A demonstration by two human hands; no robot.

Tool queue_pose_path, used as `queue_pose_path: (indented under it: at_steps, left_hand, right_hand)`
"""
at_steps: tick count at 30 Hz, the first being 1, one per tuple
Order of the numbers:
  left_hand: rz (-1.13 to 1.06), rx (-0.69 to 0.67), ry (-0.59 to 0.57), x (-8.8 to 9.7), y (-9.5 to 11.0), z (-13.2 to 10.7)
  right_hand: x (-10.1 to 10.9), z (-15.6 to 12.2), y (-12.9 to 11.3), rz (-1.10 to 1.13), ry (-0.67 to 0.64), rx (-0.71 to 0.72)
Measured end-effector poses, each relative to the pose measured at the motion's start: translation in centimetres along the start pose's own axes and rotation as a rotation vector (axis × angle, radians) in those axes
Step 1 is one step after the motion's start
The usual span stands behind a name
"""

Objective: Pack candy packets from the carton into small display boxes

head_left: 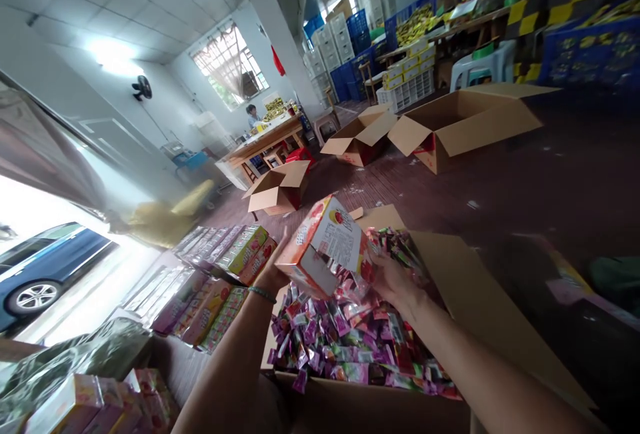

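A small printed candy box (pixel 340 237), white and orange with fruit pictures, is held tilted above a large open carton (pixel 350 397). My left hand (pixel 277 267), with a bracelet at the wrist, grips the box's left side; most of its fingers are behind it. At the box's right end is my right hand (pixel 393 277), closed against it, its fingertips partly hidden. A white flap hangs open on the box's lower side. Pinkish wrapped candies (pixel 353 284) lie just under it. Purple, green and red candy packets (pixel 345 334) fill the carton.
Stacked candy boxes (pixel 215 294) stand on the left, with more wrapped boxes (pixel 90 404) at lower left. Open cartons (pixel 280 187) (pixel 470 117) sit on the floor ahead. Farther back, a person (pixel 253 116) is at a table (pixel 273 134). Blue crates (pixel 590 54) are at right.
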State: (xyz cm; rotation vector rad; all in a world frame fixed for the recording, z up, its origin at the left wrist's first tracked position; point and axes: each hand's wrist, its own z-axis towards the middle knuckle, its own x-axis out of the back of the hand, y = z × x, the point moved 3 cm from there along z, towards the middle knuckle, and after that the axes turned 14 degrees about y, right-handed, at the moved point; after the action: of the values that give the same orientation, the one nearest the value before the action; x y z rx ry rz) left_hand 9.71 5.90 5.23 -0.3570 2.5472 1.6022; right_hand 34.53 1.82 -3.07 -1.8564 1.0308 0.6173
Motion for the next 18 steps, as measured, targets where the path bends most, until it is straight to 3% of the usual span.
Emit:
queue_pose_path:
  at_steps: [2, 5, 8, 10, 15, 18]
  left_hand:
    - [0.098, 0.045, -0.026, -0.1, 0.1, -1.1]
    - [0.306, -0.064, 0.062, 0.1, -0.2, -2.2]
    - [0.349, -0.196, 0.072, 0.1, -0.9, -2.6]
    - [0.271, -0.204, 0.107, 0.3, -1.2, -2.4]
    - [0.052, -0.057, 0.17, 0.9, -1.6, -2.3]
    - [-0.055, 0.039, 0.155, 0.7, -2.1, -2.4]
  right_hand:
    - [0.0, 0.4, 0.5, 0.02, 0.044, 0.03]
    - [-0.5, 0.5, 1.5, 0.039, 0.036, 0.031]
    - [-1.4, -0.3, 2.0, -0.03, -0.073, 0.04]
    - [-2.0, -1.4, 1.6, -0.147, -0.168, 0.086]
    - [-2.8, -4.1, 0.4, -0.626, -0.456, 0.442]
    - [-2.6, -4.2, 1.1, -0.898, -0.525, 0.654]
